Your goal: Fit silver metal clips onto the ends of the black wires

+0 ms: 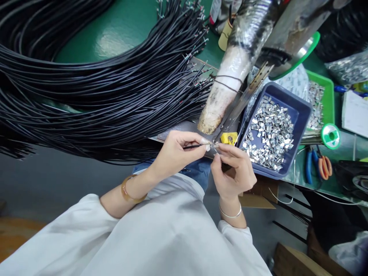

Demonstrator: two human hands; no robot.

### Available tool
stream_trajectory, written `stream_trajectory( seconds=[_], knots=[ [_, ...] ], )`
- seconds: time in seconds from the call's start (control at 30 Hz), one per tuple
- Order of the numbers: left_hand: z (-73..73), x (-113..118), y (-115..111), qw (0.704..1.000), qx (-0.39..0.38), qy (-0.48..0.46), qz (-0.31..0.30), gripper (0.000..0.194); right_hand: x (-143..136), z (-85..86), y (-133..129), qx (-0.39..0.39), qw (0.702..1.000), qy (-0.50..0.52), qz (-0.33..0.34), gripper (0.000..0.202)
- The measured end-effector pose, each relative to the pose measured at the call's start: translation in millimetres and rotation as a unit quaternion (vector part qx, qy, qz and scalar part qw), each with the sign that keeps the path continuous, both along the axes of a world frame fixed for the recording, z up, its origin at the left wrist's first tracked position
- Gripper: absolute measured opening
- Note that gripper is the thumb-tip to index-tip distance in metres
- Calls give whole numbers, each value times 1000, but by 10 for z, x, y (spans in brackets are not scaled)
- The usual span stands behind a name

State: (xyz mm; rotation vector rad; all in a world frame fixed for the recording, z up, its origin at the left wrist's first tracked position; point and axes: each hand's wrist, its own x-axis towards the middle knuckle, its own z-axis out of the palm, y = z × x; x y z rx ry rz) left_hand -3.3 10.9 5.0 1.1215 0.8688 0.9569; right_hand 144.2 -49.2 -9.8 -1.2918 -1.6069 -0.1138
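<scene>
Thumb and forefinger of my left hand [178,152] pinch a black cable [192,146] close to its end. Just right of these fingertips, a small silvery metal piece [214,145] sits at the cable's end. My right hand [234,170] is closed around the other side, its thumb and fingers pinched at that metal piece; exactly what lies between them is too small to make out. Right behind the fingertips stands a yellow block [229,138], below the tip of a wrapped white tube [221,88].
A large bundle of black cables [115,99] with stripped ends covers the left. A blue bin [299,119] of small metal shells stands at right, before a green tray [330,92]. Farther right lie a solder spool [330,136] and orange-handled pliers [324,167].
</scene>
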Motion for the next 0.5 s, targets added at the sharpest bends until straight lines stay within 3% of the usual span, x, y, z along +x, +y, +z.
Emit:
stream_trajectory(
  seconds=[0.5],
  knots=[
    [40,64,-40,1000,5,4,30,7,-1,80,10,-25,1000,-17,-6,24]
  ],
)
